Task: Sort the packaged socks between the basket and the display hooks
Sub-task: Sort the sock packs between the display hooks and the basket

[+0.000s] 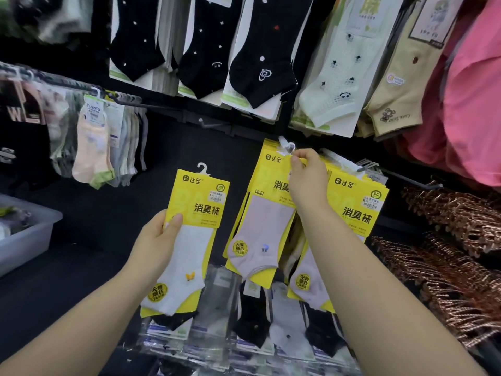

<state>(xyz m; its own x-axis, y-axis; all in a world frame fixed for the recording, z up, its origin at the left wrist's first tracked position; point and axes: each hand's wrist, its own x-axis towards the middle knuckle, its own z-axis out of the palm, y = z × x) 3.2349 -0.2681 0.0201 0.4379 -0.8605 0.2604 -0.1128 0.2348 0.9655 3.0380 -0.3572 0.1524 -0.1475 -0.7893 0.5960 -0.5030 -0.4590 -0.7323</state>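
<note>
Head view: the left hand grips a sock pack by its left edge, thumb pressed flat across the front and the other fingers curled behind. That pack is off the wall, held upright before the dark panel, its white plastic hanger free at the top. The right hand reaches up to a hung pack, thumb and forefinger pinching its top edge just under its white hanger; the remaining fingers are loosely bent. Beside it hangs a third pack on a metal peg.

All three cards are glossy yellow, printed "达足" and "消臭袜", with a round "无骨缝合" badge low down and a green SGS seal by a small price sticker. The held pack carries white knit ankle socks with a small yellow butterfly; the hung one carries pale lilac socks.

A grey plastic tub sits at far left. Copper-coloured hangers pile up at right.
</note>
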